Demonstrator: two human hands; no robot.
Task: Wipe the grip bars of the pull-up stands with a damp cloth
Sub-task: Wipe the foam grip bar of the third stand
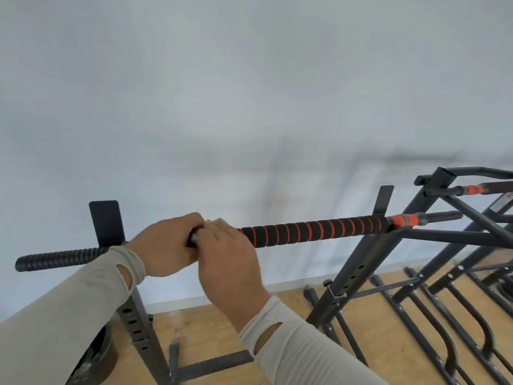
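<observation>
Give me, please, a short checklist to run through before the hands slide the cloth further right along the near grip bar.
1. Left hand grips the grip bar: ok.
2. Right hand is on the bar beside the left: ok.
3. Cloth sits between right hand and bar: cannot tell; only a pale sliver shows at the fingers.
4. Cloth is damp: cannot tell.
5. Foam to the right, as far as the orange band, has nothing on it: ok.
6. Bar rests in the upright's bracket on the right: ok; the left seat is partly hidden by the wrist.
</observation>
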